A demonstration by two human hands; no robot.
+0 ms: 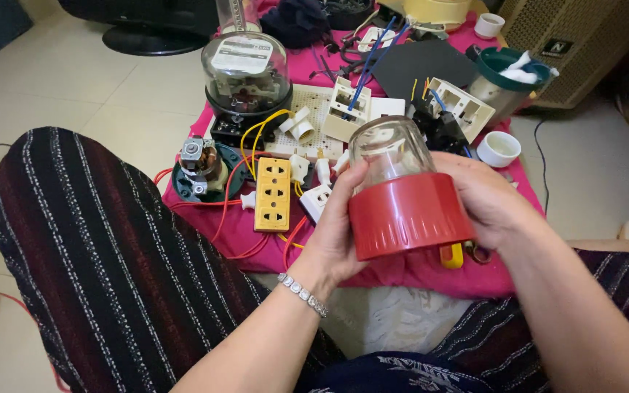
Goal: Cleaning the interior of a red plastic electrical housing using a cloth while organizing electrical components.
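Both hands [343,233] apparently clasp the red-based jar [405,196], fingers curled.

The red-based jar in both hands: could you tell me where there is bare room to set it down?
Bare tile floor lies left of the pink cloth. The cloth's near edge below the jar is mostly free. Crowded: around the yellow socket strip and meter.

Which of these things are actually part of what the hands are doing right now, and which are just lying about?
In hand:
left hand
right hand
red-based glass grinder jar, held between both

Lying about on the pink cloth:
yellow socket strip
glass-domed electricity meter
small motor on a green base
white perforated board
white cup
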